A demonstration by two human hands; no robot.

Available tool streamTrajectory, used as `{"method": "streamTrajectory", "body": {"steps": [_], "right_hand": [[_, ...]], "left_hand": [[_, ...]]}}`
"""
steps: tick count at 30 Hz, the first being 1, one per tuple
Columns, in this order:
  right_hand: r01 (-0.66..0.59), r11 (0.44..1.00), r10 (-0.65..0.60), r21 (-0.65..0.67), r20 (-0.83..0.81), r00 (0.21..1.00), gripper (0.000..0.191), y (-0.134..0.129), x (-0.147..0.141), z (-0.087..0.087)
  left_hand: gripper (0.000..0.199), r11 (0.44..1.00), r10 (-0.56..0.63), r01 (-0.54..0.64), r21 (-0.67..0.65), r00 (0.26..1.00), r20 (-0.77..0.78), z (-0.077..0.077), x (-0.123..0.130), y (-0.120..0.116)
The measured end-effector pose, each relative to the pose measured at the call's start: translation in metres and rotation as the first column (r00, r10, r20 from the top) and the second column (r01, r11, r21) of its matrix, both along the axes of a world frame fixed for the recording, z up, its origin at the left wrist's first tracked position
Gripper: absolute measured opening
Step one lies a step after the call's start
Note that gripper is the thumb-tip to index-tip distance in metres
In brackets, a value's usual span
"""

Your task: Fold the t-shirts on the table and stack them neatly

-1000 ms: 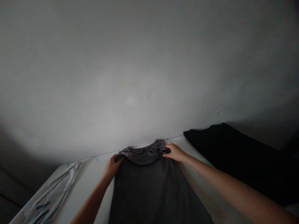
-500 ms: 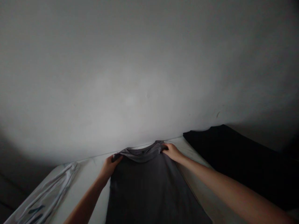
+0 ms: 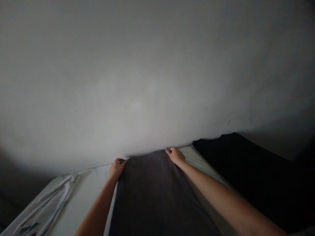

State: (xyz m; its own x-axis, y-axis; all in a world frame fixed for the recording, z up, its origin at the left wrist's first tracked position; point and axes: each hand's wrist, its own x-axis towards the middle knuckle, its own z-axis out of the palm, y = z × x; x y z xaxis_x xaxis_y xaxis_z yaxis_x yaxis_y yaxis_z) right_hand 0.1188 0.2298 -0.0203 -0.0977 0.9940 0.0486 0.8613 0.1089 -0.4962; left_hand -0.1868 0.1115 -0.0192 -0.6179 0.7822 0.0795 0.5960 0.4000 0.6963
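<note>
A dark grey shirt [image 3: 152, 193] lies stretched lengthwise over a pale surface, its far edge close to the wall. My left hand [image 3: 117, 168] pinches its far left corner between thumb and fingers. At the far right corner, my right hand [image 3: 176, 156] grips the cloth, and a small fold of it shows at the fingertips. Between the two hands the far edge runs fairly straight, and the neckline cannot be seen. The near end of the shirt runs out of view at the bottom.
To the right, a black cloth [image 3: 248, 170] is spread out. A white garment with dark marks [image 3: 52, 203] lies at the left edge. The pale, mattress-like surface [image 3: 93, 183] meets a plain grey wall [image 3: 147, 82] at the back.
The loose collar folds between my hands are gone from sight, and the shirt's far edge now looks straighter. Both hands have shifted slightly toward the wall, still gripping the shirt.
</note>
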Motion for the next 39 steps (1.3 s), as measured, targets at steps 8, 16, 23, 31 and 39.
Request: {"method": "streamTrajectory", "body": {"steps": [8,16,23,31,39], "right_hand": [[0.002,0.998,-0.008,0.068,0.08,0.997,0.02,-0.007,0.003,0.008],[0.007,0.982,-0.028,0.191,0.107,0.994,0.024,-0.01,0.002,0.006],[0.034,0.993,-0.047,0.113,0.11,0.993,0.03,-0.002,0.001,-0.001],[-0.01,0.996,0.006,-0.084,-0.04,0.999,0.024,0.026,0.004,0.009],[-0.064,0.998,0.067,0.022,-0.415,0.907,0.009,0.013,-0.004,0.018]], "left_hand": [[0.033,0.999,-0.037,0.038,0.012,0.999,-0.038,0.006,0.001,-0.016],[0.031,0.987,-0.045,0.063,0.148,0.991,-0.126,-0.006,0.01,-0.015],[0.04,0.999,0.04,-0.043,-0.002,0.949,-0.313,-0.01,0.021,-0.013],[0.02,0.993,0.013,-0.009,-0.121,0.999,0.029,0.011,-0.003,0.004],[0.027,0.985,-0.001,-0.058,0.165,0.942,0.336,0.029,0.019,-0.005]]}}
